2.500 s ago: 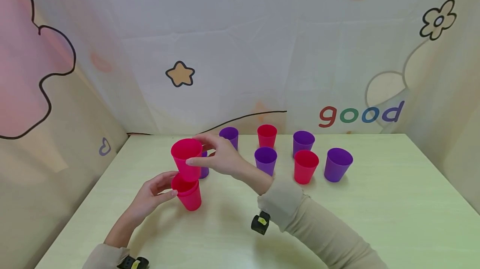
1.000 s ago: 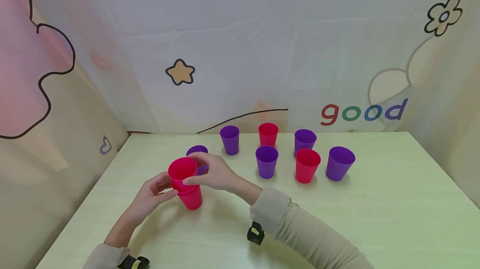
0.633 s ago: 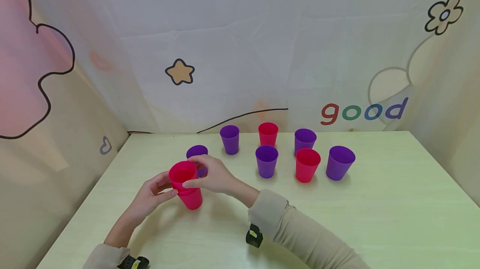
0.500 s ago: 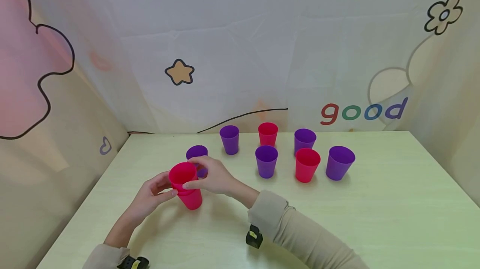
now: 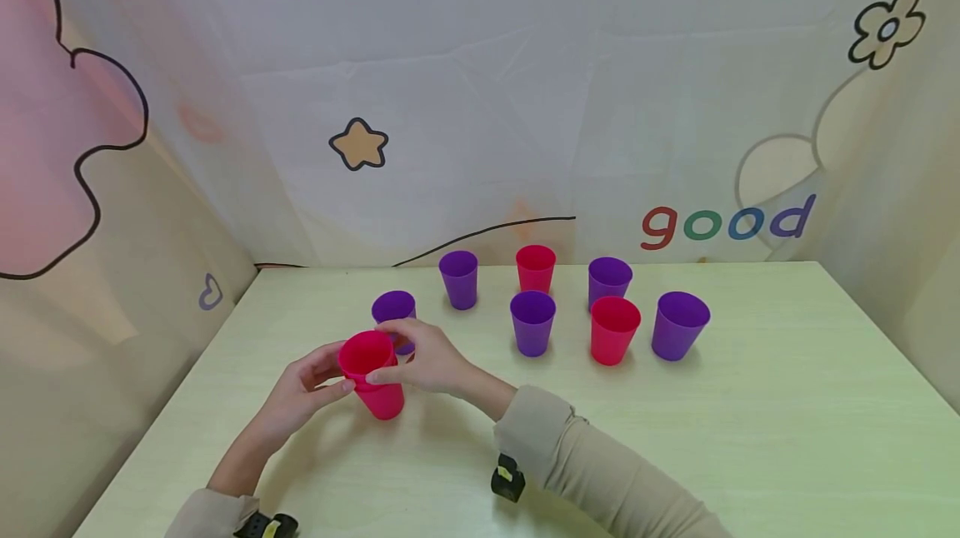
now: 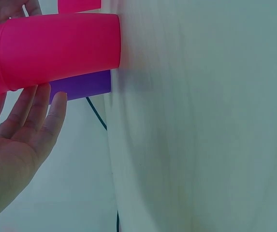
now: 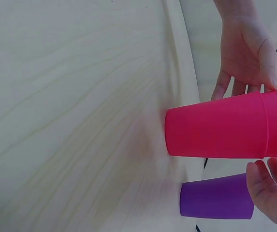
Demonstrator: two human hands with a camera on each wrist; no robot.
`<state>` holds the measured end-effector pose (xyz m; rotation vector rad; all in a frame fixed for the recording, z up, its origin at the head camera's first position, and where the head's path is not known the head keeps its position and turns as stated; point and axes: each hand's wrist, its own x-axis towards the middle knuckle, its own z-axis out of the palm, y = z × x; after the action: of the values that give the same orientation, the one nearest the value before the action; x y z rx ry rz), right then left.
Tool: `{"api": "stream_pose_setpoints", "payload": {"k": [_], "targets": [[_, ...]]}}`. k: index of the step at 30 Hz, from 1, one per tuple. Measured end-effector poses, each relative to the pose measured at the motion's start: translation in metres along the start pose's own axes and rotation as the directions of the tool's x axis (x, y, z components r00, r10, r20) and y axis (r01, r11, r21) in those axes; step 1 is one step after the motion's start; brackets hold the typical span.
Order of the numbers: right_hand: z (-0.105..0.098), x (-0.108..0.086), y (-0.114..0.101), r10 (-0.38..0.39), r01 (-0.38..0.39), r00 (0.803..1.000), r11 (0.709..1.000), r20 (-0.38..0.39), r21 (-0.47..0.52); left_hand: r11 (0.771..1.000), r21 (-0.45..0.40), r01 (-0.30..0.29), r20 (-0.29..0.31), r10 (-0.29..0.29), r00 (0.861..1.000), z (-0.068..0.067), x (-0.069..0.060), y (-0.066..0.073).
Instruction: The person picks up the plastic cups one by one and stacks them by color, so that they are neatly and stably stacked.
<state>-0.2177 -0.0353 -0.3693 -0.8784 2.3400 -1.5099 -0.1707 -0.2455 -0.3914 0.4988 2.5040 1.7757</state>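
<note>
Two pinkish-red cups stand nested upright at the left of the table, one inside the other. The upper red cup (image 5: pixel 366 352) sits deep in the lower red cup (image 5: pixel 385 403), its rim a little above the other's. My left hand (image 5: pixel 303 388) holds the lower cup near its rim, thumb in front and fingers behind. With thumb and fingers my right hand (image 5: pixel 431 361) grips the upper cup by its side. In the left wrist view the lower cup (image 6: pixel 63 46) shows its base on the table. A purple cup (image 5: pixel 393 305) stands just behind the pair, partly hidden.
Further back are a purple cup (image 5: pixel 459 280), a red cup (image 5: pixel 536 270) and another purple cup (image 5: pixel 609 281). Nearer stand a purple cup (image 5: pixel 533 326), a red cup (image 5: pixel 615 334) and a purple cup (image 5: pixel 678 328). A printed curtain (image 5: pixel 465 88) hangs behind the table (image 5: pixel 750 438).
My right hand has lowered the upper red cup from above the lower one down into it. My left hand has stayed in place at the lower cup.
</note>
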Motion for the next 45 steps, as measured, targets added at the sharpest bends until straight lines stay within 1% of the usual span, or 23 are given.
{"api": "stream_pose_setpoints", "payload": {"k": [7,13,20,31,35,39,45], "targets": [[0.0,-0.001,0.0,0.009,-0.009,1.0,1.0,-0.001,0.006,1.0,-0.001,-0.01,0.0,0.01,1.0,0.0,0.0,0.0],[-0.006,-0.006,-0.002,0.005,-0.005,1.0,0.999,-0.005,0.05,1.0,-0.003,-0.015,-0.002,0.015,1.0,0.0,0.001,-0.001],[-0.014,-0.016,-0.007,-0.005,0.007,1.0,0.997,-0.019,0.072,1.0,-0.007,-0.027,-0.004,0.027,1.0,0.0,0.001,-0.002],[-0.03,-0.033,-0.009,-0.006,0.01,0.999,0.997,-0.045,0.082,1.0,-0.005,-0.011,-0.019,0.011,1.0,0.002,0.001,-0.004],[-0.037,-0.041,-0.007,-0.026,0.032,0.998,0.994,-0.06,0.102,1.0,-0.007,-0.014,-0.023,0.013,1.0,0.002,0.001,-0.004],[-0.043,-0.048,-0.004,-0.033,0.04,0.997,0.994,-0.072,0.1,1.0,-0.005,-0.014,-0.025,0.014,1.0,0.002,0.001,-0.004],[-0.051,-0.059,-0.001,-0.043,0.05,0.997,0.994,-0.07,0.102,1.0,-0.004,-0.016,-0.026,0.016,1.0,0.002,0.001,-0.004]]}}
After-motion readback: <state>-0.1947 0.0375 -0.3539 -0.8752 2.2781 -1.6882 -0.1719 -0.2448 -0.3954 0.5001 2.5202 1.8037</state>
